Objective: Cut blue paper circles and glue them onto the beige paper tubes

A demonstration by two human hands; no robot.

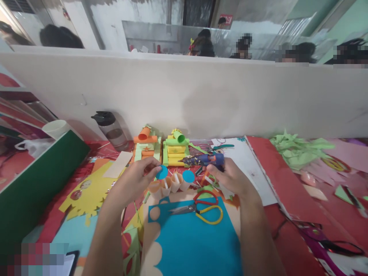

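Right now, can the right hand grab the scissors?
Probably not: the right hand is already holding the glue gun. Otherwise the way looks free, as the scissors lie uncovered on the blue paper, close to that hand.

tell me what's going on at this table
Someone is doing papercraft. Their left hand pinches a blue paper circle, and their right hand holds a glue gun with its nozzle pointing left. A second blue circle shows by a row of small paper tubes. Scissors lie on a blue sheet with rounded bites along its left edge. Behind stand two paper models, one mostly orange, one yellow and green.
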